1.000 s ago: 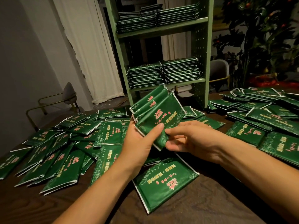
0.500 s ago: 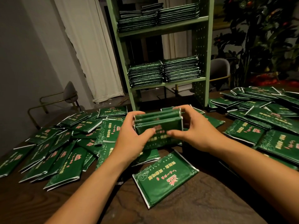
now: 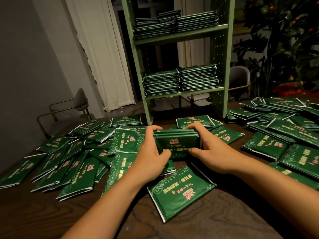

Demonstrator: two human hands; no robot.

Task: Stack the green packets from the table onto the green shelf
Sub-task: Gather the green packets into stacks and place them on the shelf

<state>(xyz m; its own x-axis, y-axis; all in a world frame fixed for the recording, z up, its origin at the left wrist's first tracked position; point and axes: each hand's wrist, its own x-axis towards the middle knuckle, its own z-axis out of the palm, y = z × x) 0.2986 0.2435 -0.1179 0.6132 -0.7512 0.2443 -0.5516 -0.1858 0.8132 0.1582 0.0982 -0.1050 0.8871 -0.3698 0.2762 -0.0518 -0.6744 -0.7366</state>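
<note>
Green foil: a small bundle of packets (image 3: 177, 144), several thick, is held on edge just above the dark wooden table (image 3: 224, 221).
Left hand (image 3: 151, 157): grasps the bundle's left end, fingers curled over the top edge, thumb pressed on the near face.
Right hand (image 3: 209, 152): mirrors it on the right end, fingers over the top, thumb on the near face.
Long axis: the bundle runs left to right between the two hands, printed face towards the person.
Shelf direction: the green shelf (image 3: 181, 34) stands straight ahead and above the bundle, its feet on the table just behind the hands.
Nearer hand: neither clearly; both sit about equally far from the shelf, which is centred between them.
Shelf contents: two boards each already carry side-by-side stacks; the lower stacks (image 3: 179, 81) leave clear space above them.
Step in hand: likely squaring the bundle's edges before lifting it forward and up.
Progress: partway, judging by the many loose packets (image 3: 72, 161) spread on both sides of the table.
Risk: the slick wrappers could fan out if the squeeze loosens.
</note>
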